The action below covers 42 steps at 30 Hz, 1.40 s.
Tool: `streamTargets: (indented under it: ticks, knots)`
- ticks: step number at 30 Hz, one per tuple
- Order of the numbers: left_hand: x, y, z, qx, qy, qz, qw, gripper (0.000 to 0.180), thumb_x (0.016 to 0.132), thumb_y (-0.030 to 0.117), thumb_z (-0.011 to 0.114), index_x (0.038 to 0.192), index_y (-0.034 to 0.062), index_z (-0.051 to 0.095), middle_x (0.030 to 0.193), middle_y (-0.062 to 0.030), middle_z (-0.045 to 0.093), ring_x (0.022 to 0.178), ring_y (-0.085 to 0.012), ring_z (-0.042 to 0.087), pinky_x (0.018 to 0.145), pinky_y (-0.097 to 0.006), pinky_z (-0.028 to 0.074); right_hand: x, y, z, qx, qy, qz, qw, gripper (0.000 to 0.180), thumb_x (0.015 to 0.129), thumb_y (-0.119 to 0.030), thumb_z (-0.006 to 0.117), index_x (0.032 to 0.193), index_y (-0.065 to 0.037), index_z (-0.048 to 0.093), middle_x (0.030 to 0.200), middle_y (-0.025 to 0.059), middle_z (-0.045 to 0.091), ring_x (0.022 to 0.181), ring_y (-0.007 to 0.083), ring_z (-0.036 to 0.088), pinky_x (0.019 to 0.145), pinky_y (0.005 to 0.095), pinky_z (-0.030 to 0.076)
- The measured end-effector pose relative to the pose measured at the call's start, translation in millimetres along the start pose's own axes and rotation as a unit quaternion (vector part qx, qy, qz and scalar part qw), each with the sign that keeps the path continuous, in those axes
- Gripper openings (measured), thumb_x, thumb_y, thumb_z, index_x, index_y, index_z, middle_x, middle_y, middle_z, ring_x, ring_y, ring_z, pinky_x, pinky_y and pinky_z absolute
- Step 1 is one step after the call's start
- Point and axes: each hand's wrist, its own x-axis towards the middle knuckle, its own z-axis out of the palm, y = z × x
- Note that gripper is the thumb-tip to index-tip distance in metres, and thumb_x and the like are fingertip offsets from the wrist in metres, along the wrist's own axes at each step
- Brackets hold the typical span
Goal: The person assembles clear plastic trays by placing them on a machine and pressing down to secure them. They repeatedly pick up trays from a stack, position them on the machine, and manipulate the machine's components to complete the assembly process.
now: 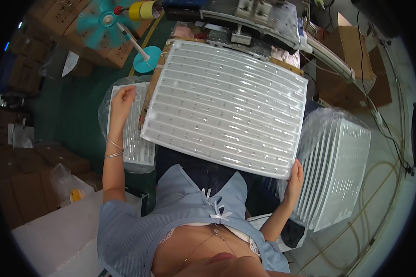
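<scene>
Right hand (pixel 295 177) pinches the near corner of a ribbed clear plastic tray (pixel 226 106); it looks light, thin and floppy, best carried by opposite edges. Left hand (pixel 121 102) rests loosely closed on a bagged tray stack (pixel 136 138).

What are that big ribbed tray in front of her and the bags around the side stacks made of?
The big ribbed tray looks like thin moulded plastic, whitish and glossy: glints run along its rows, and its right hand corner bends slightly. The bag on the right stack seems to be clear plastic film, crinkled and see-through. The left stack, under the left hand, appears wrapped the same way.
</scene>
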Motion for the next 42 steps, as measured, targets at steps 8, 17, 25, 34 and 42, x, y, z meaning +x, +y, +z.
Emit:
streamTargets:
  ticks: [8,17,25,34,42]
  knots:
    - [-10.2,-15.8,31.3,-0.008,-0.068,-0.021,0.997,0.020,0.086,0.016,0.060,0.089,-0.0030,0.064,0.079,-0.0052,0.058,0.067,-0.0115,0.051,0.063,-0.024,0.042,17.3,-13.1,2.9,-0.064,-0.024,-0.012,0.998,0.034,0.095,-0.024,0.051,0.113,0.003,0.056,0.100,0.0063,0.061,0.089,0.0103,0.055,0.080,0.0232,0.042]
    - [9.5,-15.9,45.7,-0.056,-0.079,-0.036,0.995,0.012,0.078,0.008,0.066,0.078,-0.0031,0.063,0.077,-0.0045,0.052,0.067,-0.0111,0.048,0.062,-0.024,0.041,17.1,-24.1,16.9,-0.116,0.003,-0.019,0.993,0.030,0.094,-0.022,0.051,0.109,0.003,0.058,0.094,0.0044,0.062,0.084,0.0095,0.054,0.076,0.0223,0.042]
    - [21.2,-22.1,54.8,-0.042,-0.041,-0.005,0.998,0.009,0.076,0.005,0.065,0.074,-0.0030,0.061,0.077,-0.0052,0.052,0.067,-0.0113,0.048,0.063,-0.023,0.040,11.1,-26.2,25.4,-0.137,0.010,-0.022,0.990,0.029,0.092,-0.016,0.050,0.111,0.004,0.058,0.097,0.0054,0.062,0.086,0.0106,0.054,0.079,0.0236,0.041]
    - [7.4,-36.1,50.8,0.010,-0.028,0.033,0.999,0.010,0.075,0.007,0.067,0.075,-0.0017,0.061,0.089,-0.0096,0.055,0.088,-0.0222,0.052,0.082,-0.032,0.040,24.8,-14.6,22.7,-0.200,0.043,-0.095,0.974,0.032,0.093,-0.018,0.049,0.114,0.005,0.058,0.101,0.0111,0.064,0.091,0.0147,0.057,0.082,0.0257,0.043]
    - [5.9,-34.0,53.1,-0.039,-0.021,0.016,0.999,0.010,0.078,0.007,0.065,0.077,-0.0017,0.061,0.103,-0.0127,0.053,0.099,-0.0248,0.050,0.091,-0.032,0.037,25.6,-32.0,39.1,-0.287,0.079,-0.111,0.948,0.034,0.091,-0.022,0.049,0.116,0.000,0.058,0.106,0.0168,0.064,0.096,0.0230,0.061,0.085,0.0298,0.044]
